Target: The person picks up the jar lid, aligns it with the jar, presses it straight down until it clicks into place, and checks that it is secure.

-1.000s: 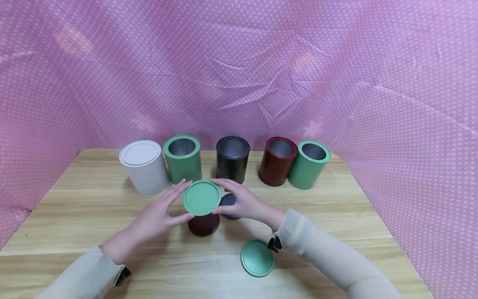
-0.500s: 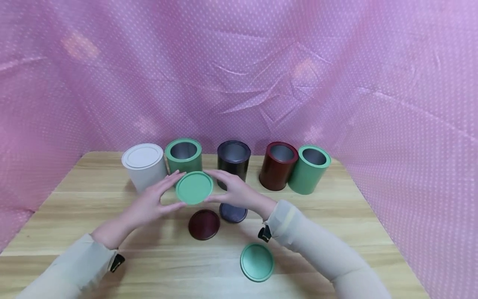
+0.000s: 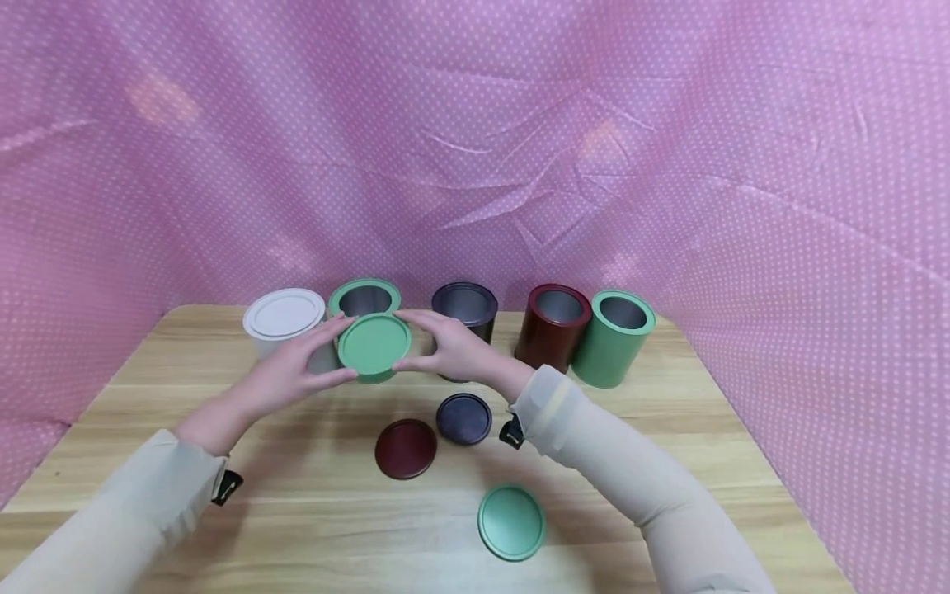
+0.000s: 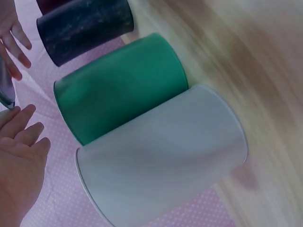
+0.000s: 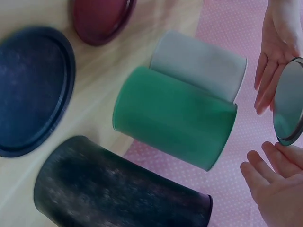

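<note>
holding a green lid by its rim, the left hand and the right hand face each other across it, fingertips pinching opposite edges while the palms stay off the flat face. the lid hangs tilted in the air just in front of the open left green tin, between the white lidded tin and the dark tin; from the right wrist view its underside shows a dull metallic grey, so it looks like a thin pressed metal disc. i would judge it light, stiff and not fragile, though a thin edge like this could bend or dent if squeezed hard, and the smooth painted face looks slippery, so the raised rim is the sensible place to take it, at two points opposite each other, as both hands do now. held that way it can be kept level over the mouth of a tin; a one-sided grip would likely let it tip. the tin below looks like an empty shell that might slide on the bench if pushed sideways. further right stand a dark red tin and a second green tin, both open, and three loose lids lie nearer the person: dark red lid, dark lid and another green lid.
</note>
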### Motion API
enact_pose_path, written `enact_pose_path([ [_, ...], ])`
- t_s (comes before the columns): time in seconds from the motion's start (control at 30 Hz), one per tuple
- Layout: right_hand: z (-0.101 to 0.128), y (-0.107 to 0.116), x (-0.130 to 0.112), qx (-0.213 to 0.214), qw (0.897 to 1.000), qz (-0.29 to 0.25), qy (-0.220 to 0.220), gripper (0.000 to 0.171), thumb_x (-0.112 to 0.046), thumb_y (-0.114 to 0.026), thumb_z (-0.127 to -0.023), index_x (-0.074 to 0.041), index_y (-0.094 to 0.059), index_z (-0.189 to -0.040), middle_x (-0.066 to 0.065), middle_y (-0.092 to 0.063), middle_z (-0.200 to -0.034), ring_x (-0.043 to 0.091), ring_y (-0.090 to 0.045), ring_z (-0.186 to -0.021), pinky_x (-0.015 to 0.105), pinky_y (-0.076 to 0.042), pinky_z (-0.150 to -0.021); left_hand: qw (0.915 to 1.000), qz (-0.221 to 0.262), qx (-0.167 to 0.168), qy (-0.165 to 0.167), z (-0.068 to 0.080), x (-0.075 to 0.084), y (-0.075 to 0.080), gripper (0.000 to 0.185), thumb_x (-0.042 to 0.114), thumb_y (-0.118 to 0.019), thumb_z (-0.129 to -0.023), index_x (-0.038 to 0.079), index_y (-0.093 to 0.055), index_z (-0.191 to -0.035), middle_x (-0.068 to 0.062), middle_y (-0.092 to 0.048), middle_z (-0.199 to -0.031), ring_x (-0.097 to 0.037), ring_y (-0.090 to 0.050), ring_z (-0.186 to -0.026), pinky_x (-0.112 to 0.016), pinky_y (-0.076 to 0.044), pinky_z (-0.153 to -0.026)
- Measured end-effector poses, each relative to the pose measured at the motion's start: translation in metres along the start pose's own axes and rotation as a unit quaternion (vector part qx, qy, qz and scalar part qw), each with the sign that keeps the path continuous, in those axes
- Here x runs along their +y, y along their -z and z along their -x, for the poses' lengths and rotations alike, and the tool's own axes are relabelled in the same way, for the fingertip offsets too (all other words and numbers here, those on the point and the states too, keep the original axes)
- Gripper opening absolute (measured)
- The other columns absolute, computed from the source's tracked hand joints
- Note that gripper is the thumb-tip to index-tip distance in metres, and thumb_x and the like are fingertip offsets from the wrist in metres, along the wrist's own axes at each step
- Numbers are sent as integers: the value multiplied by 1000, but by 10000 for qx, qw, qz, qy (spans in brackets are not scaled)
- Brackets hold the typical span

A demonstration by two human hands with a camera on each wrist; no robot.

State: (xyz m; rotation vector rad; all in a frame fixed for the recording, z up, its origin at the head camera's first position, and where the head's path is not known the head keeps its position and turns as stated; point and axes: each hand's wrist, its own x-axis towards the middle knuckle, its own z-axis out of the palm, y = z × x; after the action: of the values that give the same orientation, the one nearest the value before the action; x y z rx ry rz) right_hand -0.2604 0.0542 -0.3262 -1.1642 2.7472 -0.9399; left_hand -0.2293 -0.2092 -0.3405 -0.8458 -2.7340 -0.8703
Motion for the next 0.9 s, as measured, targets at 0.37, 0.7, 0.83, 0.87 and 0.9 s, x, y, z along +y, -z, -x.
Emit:
enact_pose_path([
  [0.37,-25,13,-1,33,9998,-187,-67,76,-32,-73,-87,-10,-36,-149,9,-43,-149,21,-45,-135,37,-36,-114,9998,-11,174,132,-22,-14,19,77,26,-77,-81,2,-42,-145,-29,-36,-148,-49,-39,-133,-62,-33,-108],
  [0.7,-51,21,8,25,10000,15,0,77,-34,-73,-87,-9,-35,-150,9,-42,-151,20,-38,-141,31,-31,-116,9993,-75,214,296,-38,-18,34,74,30,-76,-83,3,-44,-144,-26,-36,-149,-49,-34,-136,-65,-28,-109],
  [0.83,-59,24,13,-224,9994,-134,-214,78,-36,-71,-87,-13,-33,-151,7,-39,-153,19,-34,-143,33,-29,-117,9986,-8,189,490,-42,-21,34,75,32,-74,-84,4,-41,-146,-26,-32,-151,-51,-31,-137,-67,-25,-109],
  [0.87,-61,24,15,-288,9989,-196,-304,78,-37,-71,-88,-14,-32,-152,6,-39,-153,18,-34,-143,33,-29,-118,9983,-2,168,559,-44,-21,33,75,33,-73,-85,4,-40,-146,-26,-31,-152,-50,-30,-138,-67,-24,-110],
  [0.9,-63,24,18,-335,9983,-280,-387,78,-38,-71,-88,-16,-32,-152,5,-38,-154,18,-33,-143,33,-29,-117,9979,-9,146,630,-45,-22,33,75,34,-73,-85,5,-40,-147,-25,-30,-152,-50,-30,-138,-67,-24,-110],
])
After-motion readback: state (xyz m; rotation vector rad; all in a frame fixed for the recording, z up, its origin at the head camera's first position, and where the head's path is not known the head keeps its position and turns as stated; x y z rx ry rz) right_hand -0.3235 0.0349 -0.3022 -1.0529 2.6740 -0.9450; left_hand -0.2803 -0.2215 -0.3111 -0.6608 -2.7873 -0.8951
